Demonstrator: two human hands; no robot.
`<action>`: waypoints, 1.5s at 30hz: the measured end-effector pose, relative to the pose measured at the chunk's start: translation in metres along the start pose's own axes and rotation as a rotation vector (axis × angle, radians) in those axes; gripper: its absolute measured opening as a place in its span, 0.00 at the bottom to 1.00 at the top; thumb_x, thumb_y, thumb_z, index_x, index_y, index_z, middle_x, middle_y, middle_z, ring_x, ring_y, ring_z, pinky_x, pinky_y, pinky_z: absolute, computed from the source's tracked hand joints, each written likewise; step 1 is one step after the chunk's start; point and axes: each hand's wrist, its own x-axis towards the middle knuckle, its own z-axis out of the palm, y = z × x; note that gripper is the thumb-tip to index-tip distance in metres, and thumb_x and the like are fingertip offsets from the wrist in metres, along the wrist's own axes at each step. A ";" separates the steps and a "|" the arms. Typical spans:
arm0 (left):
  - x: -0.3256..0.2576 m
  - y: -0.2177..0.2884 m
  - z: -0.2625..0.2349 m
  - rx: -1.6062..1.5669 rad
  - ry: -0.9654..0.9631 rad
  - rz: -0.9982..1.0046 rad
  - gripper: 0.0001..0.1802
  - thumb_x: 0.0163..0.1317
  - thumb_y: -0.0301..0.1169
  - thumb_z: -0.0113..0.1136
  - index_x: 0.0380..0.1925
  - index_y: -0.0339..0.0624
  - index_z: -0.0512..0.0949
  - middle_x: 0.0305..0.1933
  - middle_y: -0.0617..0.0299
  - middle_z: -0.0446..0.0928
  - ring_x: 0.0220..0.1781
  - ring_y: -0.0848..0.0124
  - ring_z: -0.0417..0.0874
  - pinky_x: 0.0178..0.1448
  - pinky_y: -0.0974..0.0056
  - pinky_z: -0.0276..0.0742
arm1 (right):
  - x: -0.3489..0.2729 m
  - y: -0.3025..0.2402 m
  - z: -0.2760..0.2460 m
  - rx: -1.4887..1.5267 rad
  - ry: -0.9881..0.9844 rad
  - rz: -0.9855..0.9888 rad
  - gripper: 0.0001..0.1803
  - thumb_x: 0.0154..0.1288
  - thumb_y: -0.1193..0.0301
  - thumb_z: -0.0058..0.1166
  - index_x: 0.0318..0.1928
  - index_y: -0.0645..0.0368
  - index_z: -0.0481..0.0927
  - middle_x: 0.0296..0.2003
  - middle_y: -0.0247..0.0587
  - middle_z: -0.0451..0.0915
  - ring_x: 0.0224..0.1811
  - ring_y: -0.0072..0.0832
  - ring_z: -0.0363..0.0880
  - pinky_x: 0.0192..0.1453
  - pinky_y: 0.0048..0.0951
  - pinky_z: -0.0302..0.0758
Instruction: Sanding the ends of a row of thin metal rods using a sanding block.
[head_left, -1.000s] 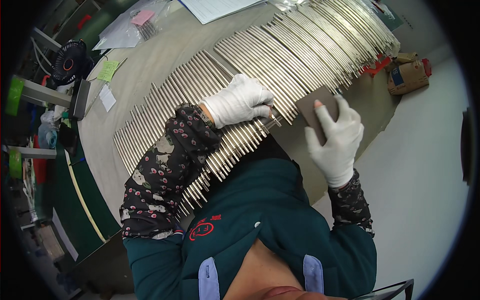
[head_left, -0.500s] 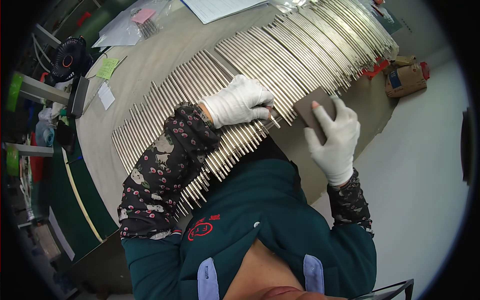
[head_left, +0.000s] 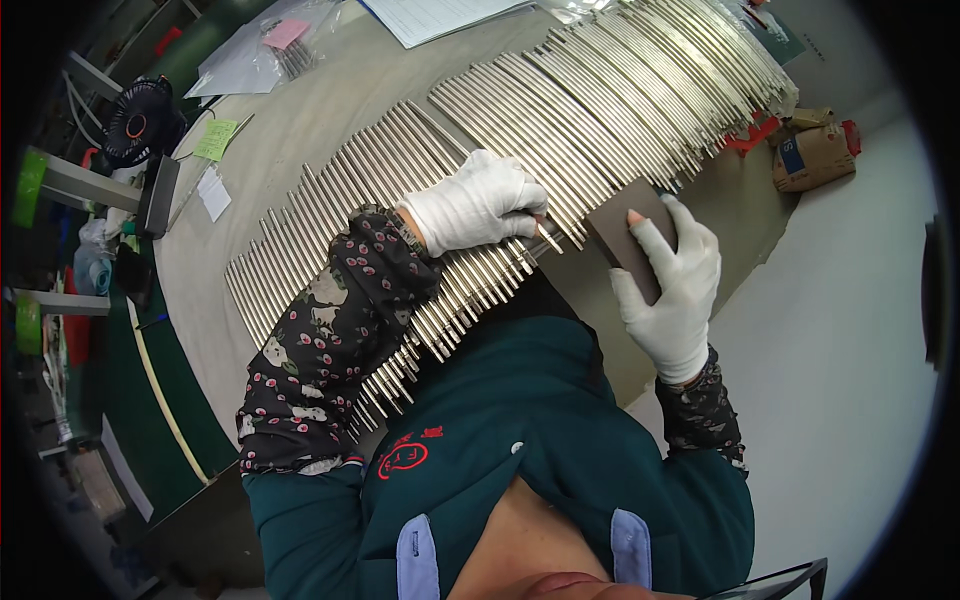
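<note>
Metal rods (head_left: 600, 110) cover my table (head_left: 330, 110); my left hand (head_left: 478, 208) pinches one rod's end at the near edge, my right hand (head_left: 672, 285) pinching a brown abrasive sheet (head_left: 622, 240).

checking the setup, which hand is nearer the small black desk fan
Left. The left hand rests on the row of silver metal rods, on the black desk fan's side; the right hand, holding a brown sanding pad, sits farther away.

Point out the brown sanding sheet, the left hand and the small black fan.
brown sanding sheet (head_left: 618, 232), head view, bare upper face.
left hand (head_left: 478, 205), head view, gloved back.
small black fan (head_left: 138, 120), head view, grille centre.
</note>
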 end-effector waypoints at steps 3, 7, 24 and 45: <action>0.001 0.011 0.000 0.176 0.158 0.067 0.08 0.49 0.33 0.68 0.26 0.45 0.78 0.29 0.64 0.78 0.34 0.63 0.78 0.39 0.59 0.74 | -0.002 0.005 0.005 0.012 0.027 0.014 0.30 0.44 0.66 0.65 0.53 0.51 0.76 0.56 0.52 0.69 0.51 0.45 0.68 0.55 0.43 0.66; -0.005 0.018 -0.008 0.384 0.188 -0.006 0.12 0.44 0.33 0.71 0.28 0.47 0.78 0.33 0.65 0.76 0.38 0.64 0.76 0.42 0.60 0.74 | -0.007 0.009 0.006 0.035 0.053 0.039 0.31 0.43 0.67 0.66 0.53 0.51 0.76 0.56 0.52 0.69 0.51 0.45 0.68 0.56 0.43 0.66; -0.008 0.004 -0.002 -0.005 -0.009 -0.027 0.11 0.46 0.32 0.71 0.27 0.43 0.77 0.28 0.63 0.77 0.34 0.63 0.78 0.41 0.60 0.74 | -0.007 -0.038 0.002 0.263 -0.202 -0.186 0.32 0.41 0.63 0.67 0.53 0.48 0.76 0.56 0.54 0.68 0.50 0.44 0.71 0.50 0.41 0.68; -0.004 0.001 -0.001 0.049 -0.064 -0.023 0.14 0.59 0.43 0.60 0.26 0.45 0.80 0.27 0.61 0.78 0.32 0.60 0.80 0.42 0.57 0.73 | 0.004 -0.001 -0.001 -0.188 0.072 -0.021 0.31 0.41 0.66 0.65 0.52 0.53 0.77 0.54 0.58 0.70 0.49 0.47 0.71 0.48 0.43 0.69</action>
